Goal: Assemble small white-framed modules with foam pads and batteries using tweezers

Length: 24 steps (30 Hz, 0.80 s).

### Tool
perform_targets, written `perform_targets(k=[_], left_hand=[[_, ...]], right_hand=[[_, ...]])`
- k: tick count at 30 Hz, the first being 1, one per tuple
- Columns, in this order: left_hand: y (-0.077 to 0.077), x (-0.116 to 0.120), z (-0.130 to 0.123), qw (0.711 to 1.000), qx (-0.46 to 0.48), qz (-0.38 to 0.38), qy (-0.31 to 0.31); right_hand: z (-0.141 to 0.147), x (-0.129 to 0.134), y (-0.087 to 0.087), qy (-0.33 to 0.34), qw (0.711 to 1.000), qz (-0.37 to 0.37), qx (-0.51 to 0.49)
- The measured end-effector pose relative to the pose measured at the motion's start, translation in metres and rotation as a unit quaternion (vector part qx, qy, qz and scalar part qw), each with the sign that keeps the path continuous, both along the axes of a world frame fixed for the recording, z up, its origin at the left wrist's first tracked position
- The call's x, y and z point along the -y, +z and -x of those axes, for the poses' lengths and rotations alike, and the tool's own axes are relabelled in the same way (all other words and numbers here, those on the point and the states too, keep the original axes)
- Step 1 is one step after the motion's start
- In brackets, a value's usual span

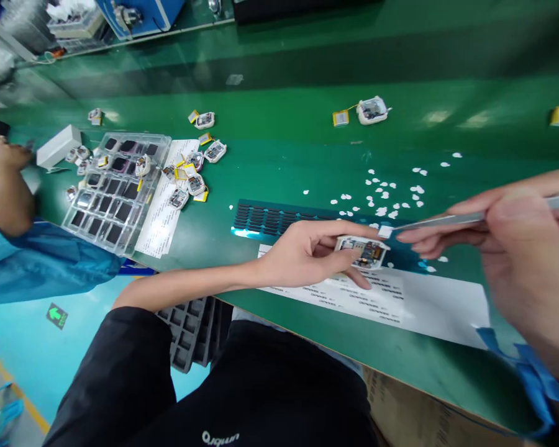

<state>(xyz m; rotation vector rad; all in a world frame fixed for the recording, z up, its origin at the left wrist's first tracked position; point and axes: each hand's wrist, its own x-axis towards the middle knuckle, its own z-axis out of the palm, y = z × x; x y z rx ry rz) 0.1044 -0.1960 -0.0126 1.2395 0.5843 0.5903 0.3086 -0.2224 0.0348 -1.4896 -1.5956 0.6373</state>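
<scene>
Okay, right hand (517, 248) is closed in a pinch on metal tweezers (451, 220); they run roughly sideways, tip pointing left. Small white piece (386, 231) sits at the tip, by the left index fingertip. Can't tell whether the tips grip it or just touch it.

Key relation: open white housing (377, 256) is left of the right hand, slightly below the tip, its upper right corner just beside the white piece. Long axis looks close to left-right, near the tweezer line. Left hand (298, 253) is the nearer one: half curled, thumb over the open face, holding the housing.

Further out: printed sheet (442, 304) underneath, strip sheet (270, 218) behind the left hand, loose white dots (384, 194) beyond the tip. Second housing (372, 110) lies well apart, far side of the bench.
</scene>
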Motion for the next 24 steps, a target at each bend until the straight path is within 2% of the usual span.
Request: perform_targets(k=[3, 8, 13, 17, 24], left_hand=[[-0.004, -0.003, -0.001, 0.999, 0.029, 0.019, 0.01], [-0.008, 0.001, -0.002, 0.999, 0.045, 0.016, 0.009], [-0.004, 0.003, -0.001, 1.0, -0.005, 0.008, 0.003], [-0.004, 0.004, -0.001, 1.0, 0.005, 0.005, 0.006], [-0.003, 0.006, -0.001, 1.0, -0.011, 0.01, 0.005]], right_hand=[[0.008, 0.003, -0.004, -0.003, 0.997, 0.048, -0.059], [0.004, 0.01, -0.013, 0.031, 0.998, 0.06, 0.004], [0.005, 0.008, -0.018, 0.01, 0.998, 0.059, 0.016], [0.004, 0.008, -0.021, -0.003, 0.997, 0.06, 0.038], [-0.002, 0.007, -0.02, 0.026, 0.997, 0.066, 0.031]])
